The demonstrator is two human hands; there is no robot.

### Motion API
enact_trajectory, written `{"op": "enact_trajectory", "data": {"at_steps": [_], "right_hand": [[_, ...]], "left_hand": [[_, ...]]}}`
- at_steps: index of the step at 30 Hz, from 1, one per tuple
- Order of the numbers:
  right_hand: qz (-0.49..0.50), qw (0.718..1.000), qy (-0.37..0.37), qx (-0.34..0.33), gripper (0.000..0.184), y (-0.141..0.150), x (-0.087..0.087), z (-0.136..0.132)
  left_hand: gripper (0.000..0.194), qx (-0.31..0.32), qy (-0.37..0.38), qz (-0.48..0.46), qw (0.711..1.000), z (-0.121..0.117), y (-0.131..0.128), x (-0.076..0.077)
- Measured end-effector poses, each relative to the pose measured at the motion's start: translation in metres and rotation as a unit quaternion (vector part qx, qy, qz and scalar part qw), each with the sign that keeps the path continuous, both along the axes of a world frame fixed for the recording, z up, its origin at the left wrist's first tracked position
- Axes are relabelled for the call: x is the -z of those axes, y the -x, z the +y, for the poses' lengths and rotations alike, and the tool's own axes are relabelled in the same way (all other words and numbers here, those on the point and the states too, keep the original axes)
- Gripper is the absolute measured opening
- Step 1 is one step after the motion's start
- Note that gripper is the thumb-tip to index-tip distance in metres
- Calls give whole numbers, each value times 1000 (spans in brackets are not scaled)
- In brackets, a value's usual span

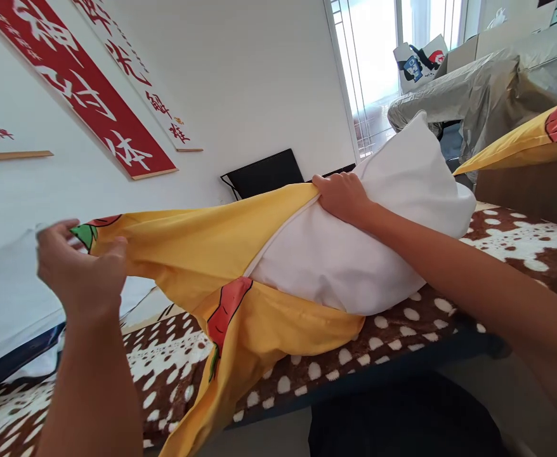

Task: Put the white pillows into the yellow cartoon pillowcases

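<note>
A yellow pillowcase (202, 238) with red and green printed shapes is stretched between my two hands, part of it hanging over the bed's edge. My left hand (83, 270), slightly blurred, grips its far left end, with the cloth between thumb and fingers. My right hand (342, 197) is closed on the upper edge, where the yellow cloth meets a plump white pillow (340, 254). The pillow's left part lies against the pillowcase opening and its right end is bare; how far inside it reaches is hidden.
Beneath is a bed with a brown, white-dotted blanket (412, 317). Another yellow printed cloth (521, 143) rises at the right beside a cardboard box (526, 190). A dark flat panel (264, 174) leans by the wall. Plastic-covered furniture (454, 82) stands near the window.
</note>
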State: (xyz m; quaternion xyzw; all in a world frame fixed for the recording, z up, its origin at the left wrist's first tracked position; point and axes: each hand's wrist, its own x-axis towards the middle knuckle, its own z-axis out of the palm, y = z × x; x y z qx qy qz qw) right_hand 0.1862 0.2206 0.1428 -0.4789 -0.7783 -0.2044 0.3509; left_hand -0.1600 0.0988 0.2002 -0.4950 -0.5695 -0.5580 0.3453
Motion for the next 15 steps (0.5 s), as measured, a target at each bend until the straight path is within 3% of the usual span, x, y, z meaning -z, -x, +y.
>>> {"op": "enact_trajectory", "data": {"at_steps": [1, 3, 4, 5, 6, 7, 9, 11, 15], "right_hand": [[0, 1000, -5, 8, 24, 4, 0, -1], [5, 1000, -10, 19, 26, 10, -1, -4], [10, 1000, -10, 25, 26, 13, -2, -6], [15, 999, -8, 29, 26, 15, -4, -8], [20, 999, -6, 33, 26, 17, -6, -10], [23, 999, -5, 33, 27, 19, -9, -13], [19, 999, -22, 21, 27, 19, -12, -18], [13, 998, -61, -1, 28, 17, -14, -21], [54, 991, -109, -55, 36, 9, -12, -24]], "left_hand": [[57, -8, -50, 62, 997, -8, -23, 3], [46, 18, -99, 208, 973, -25, -76, 14], [36, 60, -45, 265, 961, -33, -103, 22], [28, 128, 33, 339, 931, -38, -129, 31], [27, 189, 140, 410, 881, -39, -152, 40], [29, 193, 217, 458, 840, -38, -171, 49], [37, 164, 289, 504, 798, -25, -194, 65], [50, 140, 321, 491, 798, -5, -201, 74], [67, 150, 355, 387, 838, 28, -187, 76]]}}
